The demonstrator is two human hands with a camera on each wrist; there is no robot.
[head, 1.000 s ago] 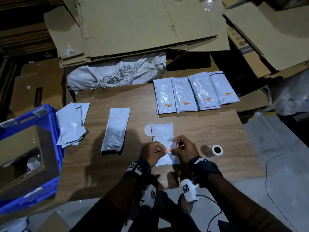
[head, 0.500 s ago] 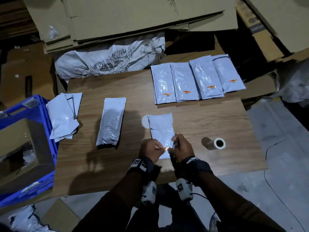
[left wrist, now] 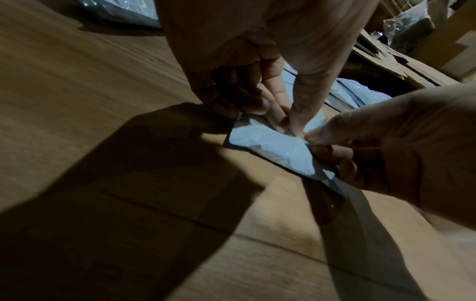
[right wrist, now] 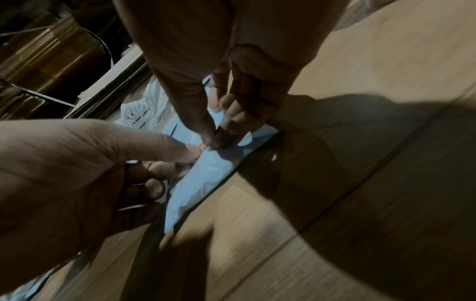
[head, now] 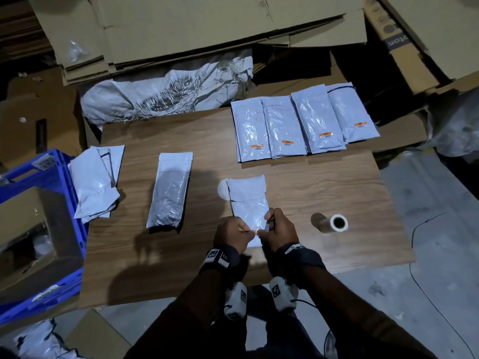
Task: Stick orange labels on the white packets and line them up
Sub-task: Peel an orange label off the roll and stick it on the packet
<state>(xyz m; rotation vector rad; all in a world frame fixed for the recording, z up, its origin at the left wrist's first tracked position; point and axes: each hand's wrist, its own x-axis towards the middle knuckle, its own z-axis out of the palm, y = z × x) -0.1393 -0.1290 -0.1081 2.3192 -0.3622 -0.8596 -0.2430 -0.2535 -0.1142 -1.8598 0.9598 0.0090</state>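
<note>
A white packet [head: 248, 200] lies on the wooden table [head: 298, 182] in front of me. Over its near end my left hand [head: 245, 230] and right hand [head: 263, 230] meet, and both pinch a small orange label [head: 255, 232] between thumb and fingertips. In the left wrist view the label [left wrist: 304, 133] sits just above the packet [left wrist: 270, 146]. The right wrist view shows the same label [right wrist: 202, 145] and packet [right wrist: 206, 173]. Several labelled packets [head: 298, 125] lie in a row at the back right. One unlabelled packet [head: 169, 190] lies to the left.
A label roll [head: 334, 223] lies on the table right of my hands. A loose pile of white packets [head: 96, 180] sits at the table's left edge beside a blue crate [head: 64, 229]. Flattened cardboard [head: 207, 27] and a white sack [head: 166, 94] lie behind the table.
Both hands have stayed together over the packet's near end with the label between them. The head view has shifted slightly.
</note>
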